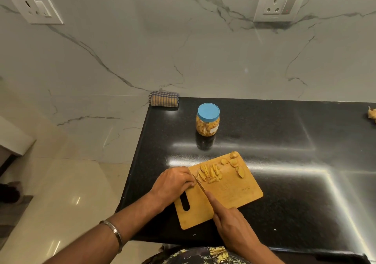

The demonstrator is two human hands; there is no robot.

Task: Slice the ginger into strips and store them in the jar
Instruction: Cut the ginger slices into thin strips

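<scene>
The ginger strips (209,173) lie in a loose heap on the far half of the wooden cutting board (230,190), with a few uncut slices (237,165) near its far corner. The left hand (173,182) curls its fingertips down on a piece at the heap's edge; the right hand (227,215) holds the knife (200,185), forefinger along the spine. The blade sits just beside the left fingertips, so a slip could nick them. The board overhangs the counter (295,162) edge a little and could tip under pressure. The jar (208,119), lid on and already well filled, stands beyond the board; it may overflow.
</scene>
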